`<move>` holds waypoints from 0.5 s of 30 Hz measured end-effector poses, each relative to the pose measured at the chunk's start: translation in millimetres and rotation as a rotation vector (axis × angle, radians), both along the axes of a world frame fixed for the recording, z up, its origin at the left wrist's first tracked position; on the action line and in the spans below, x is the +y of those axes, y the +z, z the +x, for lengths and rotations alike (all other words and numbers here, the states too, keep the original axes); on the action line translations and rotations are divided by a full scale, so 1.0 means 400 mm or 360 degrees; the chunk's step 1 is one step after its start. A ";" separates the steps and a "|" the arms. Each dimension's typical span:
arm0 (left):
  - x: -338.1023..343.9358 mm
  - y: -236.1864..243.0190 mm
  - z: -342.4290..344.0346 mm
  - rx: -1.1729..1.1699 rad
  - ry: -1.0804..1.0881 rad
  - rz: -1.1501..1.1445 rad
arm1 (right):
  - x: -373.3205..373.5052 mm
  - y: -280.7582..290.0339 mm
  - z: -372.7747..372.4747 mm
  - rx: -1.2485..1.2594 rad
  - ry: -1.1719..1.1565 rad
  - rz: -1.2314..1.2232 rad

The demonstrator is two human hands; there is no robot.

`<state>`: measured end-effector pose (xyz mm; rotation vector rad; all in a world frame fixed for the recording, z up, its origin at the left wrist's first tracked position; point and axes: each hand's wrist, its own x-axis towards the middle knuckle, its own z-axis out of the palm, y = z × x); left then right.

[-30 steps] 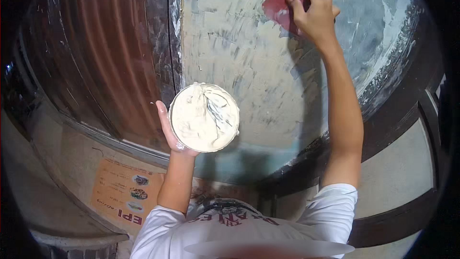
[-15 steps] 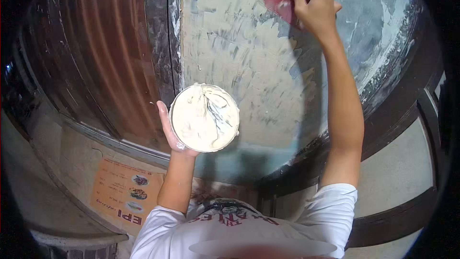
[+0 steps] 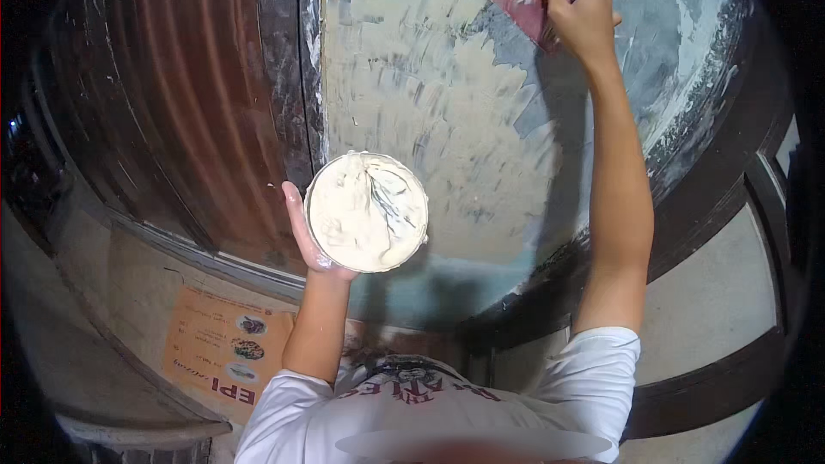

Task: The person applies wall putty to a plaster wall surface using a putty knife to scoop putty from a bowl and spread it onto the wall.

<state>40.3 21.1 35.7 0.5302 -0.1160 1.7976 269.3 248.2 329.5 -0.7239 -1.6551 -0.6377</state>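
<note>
My left hand supports a round container full of creamy off-white paste, its thumb along the left rim and smears of paste on the skin. My right hand grips a red flat spreader against the upper part of the panel. The panel is grey-blue, with a broad patchy coat of beige paste over its middle and left, and whitish streaks near the right edge. The spreader's edge lies at the upper border of that beige coat.
Left of the panel are a dark vertical frame and reddish-brown wood. An orange printed poster lies at lower left. Dark wooden framing with pale insets runs along the lower right. My white shirt sleeves show at the bottom.
My right hand has moved up and a little to the right with the red spreader. My left hand and the container have stayed nearly in place.
</note>
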 end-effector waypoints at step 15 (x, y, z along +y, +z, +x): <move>0.003 0.033 0.026 -0.0022 -0.0142 0.0091 | -0.037 0.014 0.047 0.0092 0.0734 -0.0316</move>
